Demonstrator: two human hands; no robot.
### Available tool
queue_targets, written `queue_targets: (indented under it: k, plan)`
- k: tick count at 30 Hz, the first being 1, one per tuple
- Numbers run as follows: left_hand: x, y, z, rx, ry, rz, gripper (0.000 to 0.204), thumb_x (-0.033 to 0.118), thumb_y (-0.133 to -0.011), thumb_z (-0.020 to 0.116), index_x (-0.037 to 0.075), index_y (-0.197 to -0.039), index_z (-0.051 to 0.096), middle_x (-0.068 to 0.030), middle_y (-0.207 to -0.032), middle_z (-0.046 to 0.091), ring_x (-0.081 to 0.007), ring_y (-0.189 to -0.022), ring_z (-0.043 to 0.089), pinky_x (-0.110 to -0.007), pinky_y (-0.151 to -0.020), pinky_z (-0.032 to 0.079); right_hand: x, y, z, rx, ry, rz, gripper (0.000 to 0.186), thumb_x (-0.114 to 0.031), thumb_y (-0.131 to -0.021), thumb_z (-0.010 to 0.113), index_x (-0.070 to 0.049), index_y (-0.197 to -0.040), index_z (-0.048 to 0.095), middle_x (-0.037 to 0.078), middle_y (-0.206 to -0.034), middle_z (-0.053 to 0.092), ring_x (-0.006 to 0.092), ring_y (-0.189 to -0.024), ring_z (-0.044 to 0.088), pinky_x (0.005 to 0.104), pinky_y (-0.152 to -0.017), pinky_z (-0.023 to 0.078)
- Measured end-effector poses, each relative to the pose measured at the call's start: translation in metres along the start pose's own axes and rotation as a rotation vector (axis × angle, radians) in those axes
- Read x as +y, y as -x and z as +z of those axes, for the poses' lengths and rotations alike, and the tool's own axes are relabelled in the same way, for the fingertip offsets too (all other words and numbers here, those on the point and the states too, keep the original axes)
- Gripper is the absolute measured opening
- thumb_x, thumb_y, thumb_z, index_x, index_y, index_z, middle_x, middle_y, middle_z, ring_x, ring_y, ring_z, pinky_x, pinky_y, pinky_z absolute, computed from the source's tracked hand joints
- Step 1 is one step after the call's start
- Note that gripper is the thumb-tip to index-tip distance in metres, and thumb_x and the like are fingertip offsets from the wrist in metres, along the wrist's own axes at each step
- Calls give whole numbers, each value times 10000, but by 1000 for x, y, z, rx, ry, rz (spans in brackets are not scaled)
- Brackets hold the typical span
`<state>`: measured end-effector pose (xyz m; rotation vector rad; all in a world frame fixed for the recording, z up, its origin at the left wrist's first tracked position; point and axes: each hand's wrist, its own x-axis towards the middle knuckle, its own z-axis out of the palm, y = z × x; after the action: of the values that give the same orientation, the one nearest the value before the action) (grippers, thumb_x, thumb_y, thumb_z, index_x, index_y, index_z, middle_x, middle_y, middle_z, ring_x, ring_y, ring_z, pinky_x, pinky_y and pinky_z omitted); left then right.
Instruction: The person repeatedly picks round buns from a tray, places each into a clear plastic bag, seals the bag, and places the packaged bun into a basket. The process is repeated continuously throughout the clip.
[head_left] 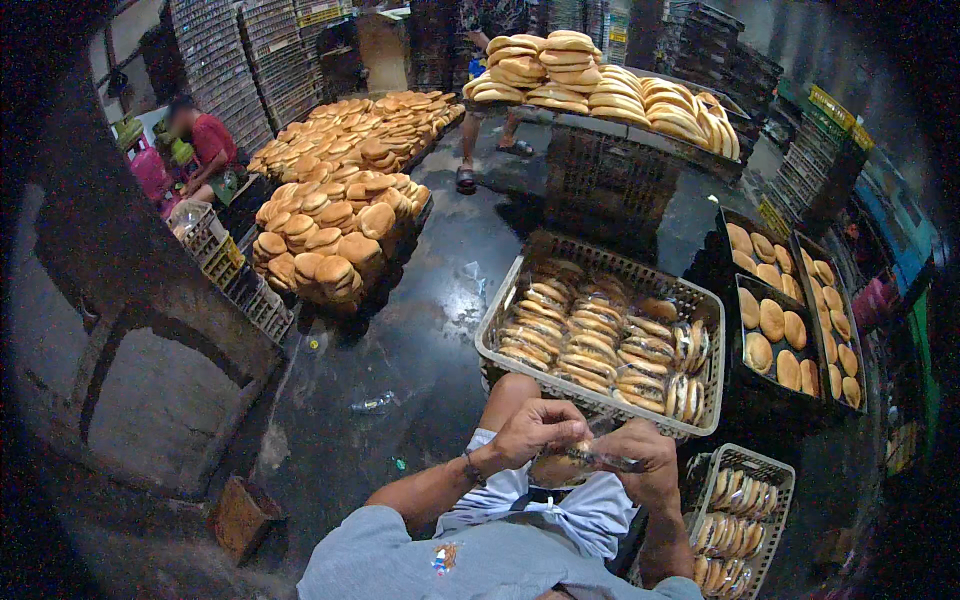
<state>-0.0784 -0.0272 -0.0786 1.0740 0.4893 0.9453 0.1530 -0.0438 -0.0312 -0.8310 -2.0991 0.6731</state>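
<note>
My left hand (540, 432) and my right hand (640, 460) meet above my lap, both closed on a clear plastic bag (558, 463) with what looks like a bun inside. The fingers pinch near the bag's upper part, and its contents are partly hidden. Just beyond my hands, a grey plastic crate (712, 330) holds rows of bagged buns (590, 350). A second grey crate (785, 478) with bagged buns (740, 535) stands to my right, behind my right forearm.
Loose buns (330, 240) are heaped at left. Trays of buns (785, 345) lie at right. Stacked larger breads (590, 85) stand at the back, near a person's legs (468, 160). A seated person in red (208, 150), stacked crates (810, 150) and a wooden block (245, 515) are also in view.
</note>
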Motion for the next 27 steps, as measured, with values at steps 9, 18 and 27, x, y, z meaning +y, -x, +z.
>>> queue_targets:
  k: [9,18,27]
  plan:
    - [-1,-12,-6,-186,-304,-264,162,185,-924,723,33,-960,682,-6,-894,674,-63,-804,581,-238,-691,455,1,16,3,-50,-37,-1,390,41,-664,778,-202,-965,826,43,-1054,714,190,-872,676,314,-778,537]
    - [23,-6,21,-109,-749,286,256,189,-820,814,33,-1015,756,-98,-991,703,-217,-926,678,-323,-798,538,6,16,-4,148,85,-10,288,65,-656,802,-108,-886,802,35,-794,712,179,-753,686,282,-654,534]
    - [9,-1,29,175,-863,422,162,215,-772,820,103,-885,788,-43,-958,739,-209,-817,674,-352,-737,512,27,26,22,493,-108,275,243,24,-624,780,-69,-765,606,104,-723,679,292,-642,660,368,-606,495]
